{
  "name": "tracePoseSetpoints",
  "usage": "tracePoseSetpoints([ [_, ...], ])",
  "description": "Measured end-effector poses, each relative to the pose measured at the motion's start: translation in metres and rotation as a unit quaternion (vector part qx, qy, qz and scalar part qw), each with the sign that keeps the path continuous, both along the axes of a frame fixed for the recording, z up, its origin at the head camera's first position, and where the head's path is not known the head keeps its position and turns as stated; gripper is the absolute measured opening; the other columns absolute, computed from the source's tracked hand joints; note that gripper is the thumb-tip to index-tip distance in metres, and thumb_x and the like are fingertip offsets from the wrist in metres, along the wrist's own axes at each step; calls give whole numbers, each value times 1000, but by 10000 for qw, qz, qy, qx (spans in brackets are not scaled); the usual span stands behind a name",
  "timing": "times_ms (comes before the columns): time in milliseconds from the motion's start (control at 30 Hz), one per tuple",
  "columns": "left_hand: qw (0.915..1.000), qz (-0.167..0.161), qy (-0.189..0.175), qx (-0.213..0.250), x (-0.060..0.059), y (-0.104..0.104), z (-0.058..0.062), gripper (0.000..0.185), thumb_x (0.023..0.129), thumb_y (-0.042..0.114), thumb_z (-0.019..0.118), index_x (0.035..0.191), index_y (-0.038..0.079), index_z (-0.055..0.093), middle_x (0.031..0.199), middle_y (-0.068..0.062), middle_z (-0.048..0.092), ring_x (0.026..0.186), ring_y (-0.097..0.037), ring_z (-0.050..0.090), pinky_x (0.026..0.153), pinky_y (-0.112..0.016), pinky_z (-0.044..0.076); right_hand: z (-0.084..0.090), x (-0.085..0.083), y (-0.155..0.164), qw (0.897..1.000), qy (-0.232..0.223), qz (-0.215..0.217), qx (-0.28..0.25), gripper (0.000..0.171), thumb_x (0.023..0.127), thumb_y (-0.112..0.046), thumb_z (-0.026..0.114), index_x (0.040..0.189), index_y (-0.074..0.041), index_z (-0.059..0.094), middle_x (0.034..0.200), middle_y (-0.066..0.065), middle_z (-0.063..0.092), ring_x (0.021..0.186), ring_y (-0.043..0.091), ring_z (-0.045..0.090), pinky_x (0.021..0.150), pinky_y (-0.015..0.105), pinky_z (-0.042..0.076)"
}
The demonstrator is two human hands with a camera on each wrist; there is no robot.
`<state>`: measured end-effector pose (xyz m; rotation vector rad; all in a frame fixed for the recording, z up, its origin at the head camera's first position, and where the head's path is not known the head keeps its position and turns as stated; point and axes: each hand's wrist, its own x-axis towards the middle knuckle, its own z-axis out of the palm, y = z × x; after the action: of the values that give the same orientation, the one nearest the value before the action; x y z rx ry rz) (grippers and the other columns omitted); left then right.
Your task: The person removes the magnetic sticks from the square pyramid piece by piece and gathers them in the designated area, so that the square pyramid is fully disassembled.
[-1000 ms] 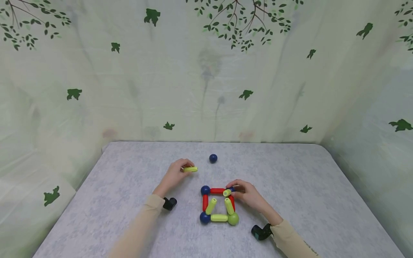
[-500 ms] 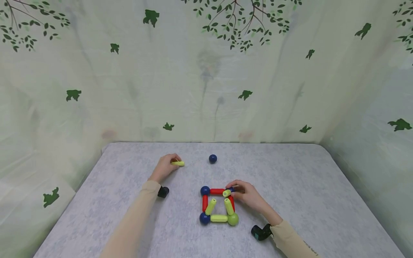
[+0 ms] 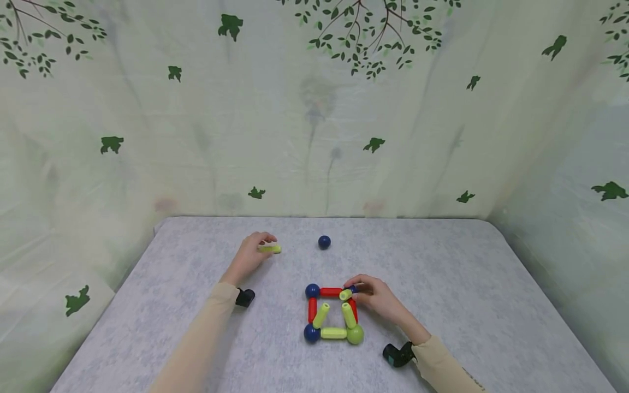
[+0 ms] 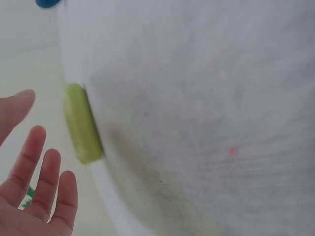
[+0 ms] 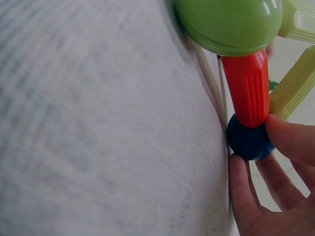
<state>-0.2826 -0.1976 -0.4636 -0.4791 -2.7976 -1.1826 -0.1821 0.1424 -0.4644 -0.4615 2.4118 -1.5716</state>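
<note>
My left hand (image 3: 251, 254) hovers at a yellow-green magnetic rod (image 3: 272, 249) lying on the table. In the left wrist view its fingers are spread and apart from that rod (image 4: 82, 125). My right hand (image 3: 377, 297) pinches the back-right blue ball (image 5: 250, 140) of a square frame, thumb and fingers around it. Red rods (image 3: 331, 292) form the frame's back, left and right sides; a yellow-green rod (image 3: 333, 333) forms the front. Other corners are blue balls (image 3: 312, 290) and a light green ball (image 3: 355, 334). Yellow-green rods (image 3: 321, 315) rise tilted from both front corners and the back-right ball.
A loose blue ball (image 3: 324, 242) lies near the back of the grey table (image 3: 442, 273), beyond the frame. A curtain (image 3: 314, 109) printed with leaves hangs behind and at both sides.
My left hand has carried the yellow-green rod left and back, laid it down and spread its fingers off it. The right hand keeps its place on the blue ball.
</note>
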Motion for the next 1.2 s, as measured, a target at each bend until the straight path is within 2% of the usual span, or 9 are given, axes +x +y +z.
tracePoseSetpoints([
  [67,9993,-285,176,136,10,4,5,29,85,-1,69,113,3,64,112,-17,59,105,-35,54,89,-49,44,-9,-4,2,10000,13,-22,19,22,92,3,56,111,-5,64,118,12,59,108,34,56,89,49,47],
  [167,9944,-965,324,270,28,14,12,28,86,0,68,113,3,63,111,-17,61,101,-36,56,84,-46,48,-17,-8,4,10000,-4,-33,45,22,92,1,57,110,-9,65,118,8,60,108,31,56,89,47,47],
  [233,9880,-1491,187,360,42,23,17,28,87,0,67,115,2,62,111,-18,62,100,-36,58,82,-44,49,-18,-9,4,10000,-7,-21,51,22,92,0,58,110,-10,65,117,7,60,108,30,56,89,46,47],
  [333,9735,-2233,-182,451,63,40,20,29,89,4,66,117,2,61,113,-15,62,98,-33,59,82,-38,50,-20,-9,5,10000,-13,14,44,23,92,0,58,110,-11,66,116,5,61,108,29,57,89,46,47],
  [467,9559,-2793,-751,506,90,62,19,30,90,10,67,119,8,61,113,-5,63,96,-24,60,83,-31,50,-20,-10,6,10000,-22,77,-3,23,92,0,56,110,-11,65,115,5,61,106,27,57,88,44,47],
  [567,9512,-2887,-1012,405,104,74,14,32,89,14,69,120,13,59,109,4,62,93,-17,59,82,-29,50,-21,-11,6,9999,-21,98,-29,24,92,0,56,111,-11,65,115,5,61,104,26,58,87,43,47],
  [733,9552,-2702,-1188,221,117,85,9,38,87,11,71,121,17,53,101,11,58,89,-8,55,78,-27,50,-21,-11,6,10000,-54,32,-3,24,92,0,56,109,-13,66,115,4,61,105,26,57,89,45,47],
  [1033,9616,-2661,-651,-194,123,90,8,37,88,6,68,122,10,53,100,9,56,81,-7,53,71,-23,49,-20,-10,5,10000,25,30,18,22,92,-1,57,109,-11,66,116,6,61,106,29,57,89,46,47],
  [1200,9668,-2531,-149,-309,126,90,6,36,89,4,65,124,9,54,96,7,53,76,-10,50,64,-20,45,-19,-9,5,10000,17,24,-17,22,92,0,57,110,-9,65,117,8,60,108,30,57,89,47,47],
])
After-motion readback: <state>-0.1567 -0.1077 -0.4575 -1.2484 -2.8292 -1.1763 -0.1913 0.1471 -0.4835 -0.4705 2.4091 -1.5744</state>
